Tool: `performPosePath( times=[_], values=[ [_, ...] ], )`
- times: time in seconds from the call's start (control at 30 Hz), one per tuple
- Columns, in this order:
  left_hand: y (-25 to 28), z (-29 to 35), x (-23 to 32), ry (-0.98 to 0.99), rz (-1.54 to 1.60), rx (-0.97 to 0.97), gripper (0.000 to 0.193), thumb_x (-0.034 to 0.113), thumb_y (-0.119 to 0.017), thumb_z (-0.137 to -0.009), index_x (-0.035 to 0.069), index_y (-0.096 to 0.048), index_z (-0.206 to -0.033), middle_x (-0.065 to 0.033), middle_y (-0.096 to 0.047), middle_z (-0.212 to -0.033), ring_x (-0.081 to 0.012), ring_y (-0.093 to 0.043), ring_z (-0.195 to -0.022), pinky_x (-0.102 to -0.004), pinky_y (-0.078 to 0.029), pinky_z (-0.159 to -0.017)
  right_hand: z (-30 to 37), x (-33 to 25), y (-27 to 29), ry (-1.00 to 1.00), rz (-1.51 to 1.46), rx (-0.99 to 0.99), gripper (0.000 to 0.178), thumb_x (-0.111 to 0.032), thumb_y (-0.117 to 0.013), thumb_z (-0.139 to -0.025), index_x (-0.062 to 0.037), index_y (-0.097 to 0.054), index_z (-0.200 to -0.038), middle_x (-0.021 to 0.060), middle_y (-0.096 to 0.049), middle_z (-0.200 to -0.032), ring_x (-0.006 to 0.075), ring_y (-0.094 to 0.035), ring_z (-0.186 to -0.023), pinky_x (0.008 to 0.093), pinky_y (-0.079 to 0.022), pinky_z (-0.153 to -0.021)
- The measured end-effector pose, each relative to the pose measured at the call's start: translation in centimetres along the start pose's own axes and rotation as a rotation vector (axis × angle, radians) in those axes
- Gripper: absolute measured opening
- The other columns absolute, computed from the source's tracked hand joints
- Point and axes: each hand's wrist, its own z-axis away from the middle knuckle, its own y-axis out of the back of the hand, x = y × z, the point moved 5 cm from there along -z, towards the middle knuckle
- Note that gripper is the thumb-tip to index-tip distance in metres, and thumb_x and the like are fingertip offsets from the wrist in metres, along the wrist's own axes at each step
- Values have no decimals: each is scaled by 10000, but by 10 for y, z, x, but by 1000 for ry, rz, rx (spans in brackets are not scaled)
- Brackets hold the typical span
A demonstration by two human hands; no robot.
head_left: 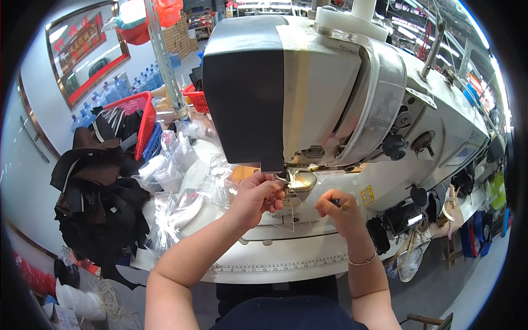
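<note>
A large industrial sewing machine (330, 82) with a dark end cover stands in front of me. My left hand (257, 197) is at its needle area, just under the head, with thumb and fingers pinched together. What the pinch holds is too small to make out. Thin pale threads (293, 212) hang beside those fingertips, over the lit metal work area (302, 181). Farther right, apart from the machine's needle, my right hand (342, 208) is closed around something small and dark, mostly hidden by the fingers. A bracelet circles the right wrist.
Clear plastic bags (173, 217) cover the table's left side. Dark cut pieces (99, 187) pile up at the far left, by a red basket (147, 124). A measuring tape strip (275, 265) runs along the front edge. A black control box (404, 217) sits right.
</note>
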Motion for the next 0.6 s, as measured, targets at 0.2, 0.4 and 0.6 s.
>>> performPosePath(
  times=[0.2,0.4,0.6],
  values=[
    [-4,7,0,-52,-38,120,108,150,-590,-824,84,-516,-866,-34,-588,-715,-106,-557,-525,-206,-397,-464,-12,-2,15,-37,-178,-45,147,-138,-606,-835,-11,-597,-761,8,-564,-676,67,-485,-600,199,-391,-553],
    [-11,7,-8,-70,65,138,119,152,-591,-834,89,-490,-829,-16,-555,-680,-80,-518,-505,-190,-392,-459,-30,-2,25,-90,-279,-21,140,-132,-629,-813,-11,-601,-749,24,-572,-679,69,-477,-575,200,-389,-520],
    [-20,18,-8,-375,-224,248,150,146,-617,-840,76,-490,-802,7,-544,-694,-37,-485,-513,-174,-375,-458,-56,5,36,-143,-393,-46,58,-42,-648,-763,8,-620,-751,-1,-513,-608,83,-424,-528,222,-318,-484]
  ],
)
